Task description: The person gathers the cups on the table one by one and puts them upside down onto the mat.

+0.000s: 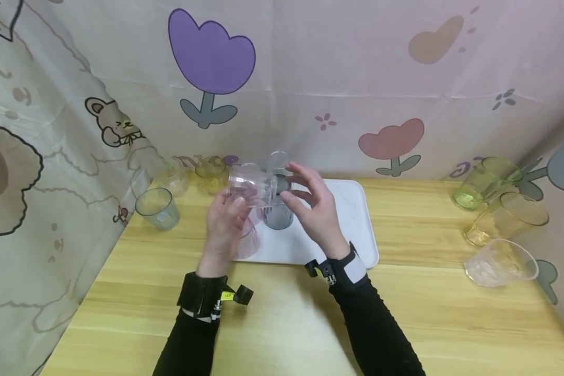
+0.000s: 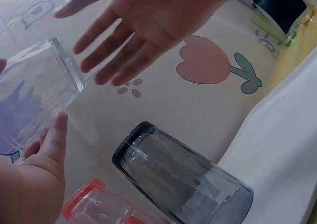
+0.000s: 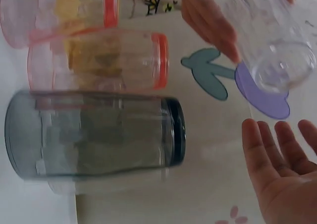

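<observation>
My left hand point(image 1: 227, 211) grips a clear tumbler point(image 1: 251, 188) and holds it tipped on its side above the white tray point(image 1: 348, 219). In the left wrist view the clear tumbler point(image 2: 34, 90) sits between my thumb and fingers point(image 2: 49, 149). My right hand point(image 1: 305, 198) hovers just right of the tumbler with fingers spread and straight, holding nothing; its palm point(image 2: 143, 21) shows apart from the glass. A grey tumbler point(image 1: 278, 214) stands on the tray below. A red-rimmed pink tumbler point(image 1: 249, 241) stands beside it, partly hidden by my left hand.
Another clear glass point(image 1: 278, 161) stands behind the hands. A grey cup point(image 1: 157, 209), a pale cup point(image 1: 174, 180) and a yellow cup point(image 1: 211, 172) stand at the left. Green point(image 1: 486, 183), yellow point(image 1: 505, 219) and clear point(image 1: 500, 263) cups line the right wall. Patterned curtains enclose the wooden table point(image 1: 282, 324).
</observation>
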The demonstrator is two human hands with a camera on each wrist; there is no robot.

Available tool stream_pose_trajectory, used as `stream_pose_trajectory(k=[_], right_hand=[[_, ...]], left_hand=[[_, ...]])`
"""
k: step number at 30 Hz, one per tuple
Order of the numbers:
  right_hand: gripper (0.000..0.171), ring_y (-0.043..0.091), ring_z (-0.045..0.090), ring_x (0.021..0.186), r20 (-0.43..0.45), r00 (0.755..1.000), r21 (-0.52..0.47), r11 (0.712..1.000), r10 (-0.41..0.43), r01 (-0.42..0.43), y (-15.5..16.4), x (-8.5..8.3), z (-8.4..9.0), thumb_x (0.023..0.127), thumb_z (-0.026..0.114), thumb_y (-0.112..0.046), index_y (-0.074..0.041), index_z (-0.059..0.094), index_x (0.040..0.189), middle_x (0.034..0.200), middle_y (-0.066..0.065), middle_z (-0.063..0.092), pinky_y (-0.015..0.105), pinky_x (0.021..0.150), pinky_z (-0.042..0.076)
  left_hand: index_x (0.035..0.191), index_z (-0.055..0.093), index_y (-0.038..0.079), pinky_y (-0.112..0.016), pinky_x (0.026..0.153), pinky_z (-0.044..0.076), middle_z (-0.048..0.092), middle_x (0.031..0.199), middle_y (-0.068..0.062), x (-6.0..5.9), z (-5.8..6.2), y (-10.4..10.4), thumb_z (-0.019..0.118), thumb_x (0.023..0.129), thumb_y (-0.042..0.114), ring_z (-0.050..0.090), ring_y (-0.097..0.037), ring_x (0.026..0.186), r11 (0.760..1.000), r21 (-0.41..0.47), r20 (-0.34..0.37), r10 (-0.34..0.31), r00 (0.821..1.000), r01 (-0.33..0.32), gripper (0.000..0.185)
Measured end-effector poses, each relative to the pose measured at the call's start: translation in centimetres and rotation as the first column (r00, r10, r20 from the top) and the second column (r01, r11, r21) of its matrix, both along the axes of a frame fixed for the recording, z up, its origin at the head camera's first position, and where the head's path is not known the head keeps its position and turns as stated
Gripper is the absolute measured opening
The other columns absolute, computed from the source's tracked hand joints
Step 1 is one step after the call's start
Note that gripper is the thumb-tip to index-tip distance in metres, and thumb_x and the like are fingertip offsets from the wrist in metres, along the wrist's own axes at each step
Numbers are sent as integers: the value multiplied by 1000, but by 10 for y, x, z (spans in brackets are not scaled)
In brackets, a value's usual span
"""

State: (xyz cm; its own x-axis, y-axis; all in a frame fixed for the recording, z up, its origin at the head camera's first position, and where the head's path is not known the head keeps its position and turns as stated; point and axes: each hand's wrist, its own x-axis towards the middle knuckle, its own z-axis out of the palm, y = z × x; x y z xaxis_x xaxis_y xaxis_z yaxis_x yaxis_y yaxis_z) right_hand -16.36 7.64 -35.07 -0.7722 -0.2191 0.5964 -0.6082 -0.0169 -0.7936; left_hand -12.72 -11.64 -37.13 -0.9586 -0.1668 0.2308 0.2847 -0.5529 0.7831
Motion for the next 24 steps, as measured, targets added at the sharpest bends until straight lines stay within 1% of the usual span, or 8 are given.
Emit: stream_pose_trajectory(k=[2,3,6,7,9,13,19,24], right_hand=[[59,36,59,127,-32,998,-11,999,47,-48,-4,1,-1,93,70,-3,1,51,149,144,16,55,45,101,56],[59,35,59,127,-45,997,-16,998,64,-65,-5,1,-1,94,73,-7,1,51,149,144,16,55,46,100,56],[63,29,59,127,-73,993,-21,996,89,-90,-9,2,-5,95,77,-23,0,52,148,146,12,55,44,101,57],[63,28,58,127,-80,992,-25,995,93,-95,-11,3,-6,94,78,-23,0,53,147,146,12,55,43,101,57],[62,27,57,128,-83,992,-34,994,97,-100,-13,4,-7,93,79,-18,1,54,146,147,12,54,41,102,56],[66,28,55,130,-67,993,-42,994,100,-103,-16,6,-8,84,78,11,3,54,145,148,14,52,41,104,55],[69,28,55,132,-61,994,-26,995,90,-92,-16,8,-6,82,79,15,2,54,145,147,14,55,40,104,55],[68,27,60,126,-68,995,-53,996,69,-73,-13,7,-4,81,78,16,4,52,143,145,15,59,39,100,57]], left_hand=[[140,48,-3,-32,103,55,63,128,-9,0,0,0,92,75,35,68,-19,109,1000,-17,-1,-16,1000,16,87],[139,47,-3,-32,103,54,63,129,-9,1,0,0,93,74,36,68,-19,109,1000,-23,2,-18,1000,18,89],[139,47,-2,-33,103,55,61,131,-10,2,-1,1,95,72,40,67,-19,109,999,-32,1,-31,1000,31,92],[138,47,-2,-33,103,55,61,130,-10,2,-1,1,96,70,41,68,-19,109,999,-31,1,-34,999,34,94],[138,46,-1,-32,103,55,61,130,-10,2,-1,1,97,68,43,68,-18,109,999,-26,-3,-41,999,41,97],[144,45,-1,-33,103,55,60,134,-11,3,-1,2,96,70,44,67,-19,113,996,-49,3,-70,998,70,100],[155,39,0,-36,105,53,49,150,-17,3,-1,0,92,73,51,64,-22,123,985,-129,18,-115,993,117,110],[154,38,-4,-35,107,52,46,151,-19,2,3,-4,90,75,53,64,-20,123,977,-168,26,-129,991,131,110]])
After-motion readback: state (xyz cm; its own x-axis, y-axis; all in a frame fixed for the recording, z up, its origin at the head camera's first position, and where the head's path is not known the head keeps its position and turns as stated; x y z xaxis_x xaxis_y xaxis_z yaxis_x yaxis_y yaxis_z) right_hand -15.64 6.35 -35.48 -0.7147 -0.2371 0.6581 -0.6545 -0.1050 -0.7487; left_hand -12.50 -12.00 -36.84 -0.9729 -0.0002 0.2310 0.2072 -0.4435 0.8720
